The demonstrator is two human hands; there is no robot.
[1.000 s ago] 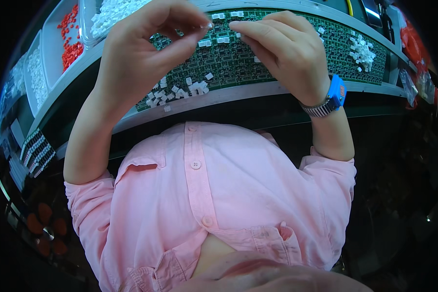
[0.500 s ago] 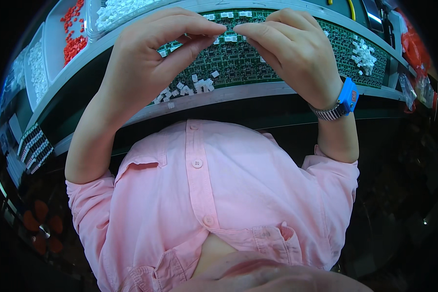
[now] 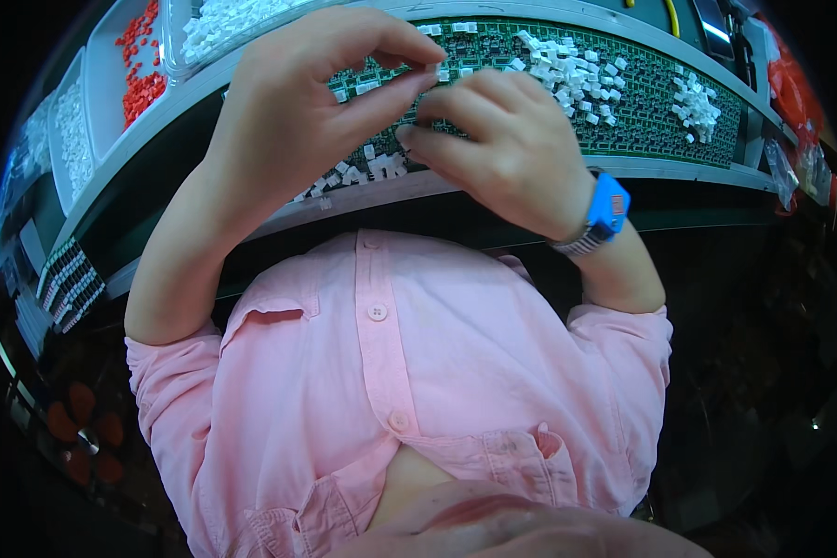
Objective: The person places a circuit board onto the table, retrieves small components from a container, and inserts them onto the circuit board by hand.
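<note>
Apparently populating the board (image 3: 646, 130): left hand (image 3: 298, 98) pinches a connector (image 3: 431, 68); right hand (image 3: 500, 149), fingers parted, points toward nine o'clock; seating likely needs alignment.

the left hand (image 3: 298, 102) and right hand (image 3: 502, 144) hide parts of the green circuit boards (image 3: 646, 130); the white piece (image 3: 432, 68) in the left hand's pinch is too small to make out. the top edge cuts off the clear tray (image 3: 171, 46), the white tray (image 3: 102, 74) and the yellow cable (image 3: 671, 17).
</note>
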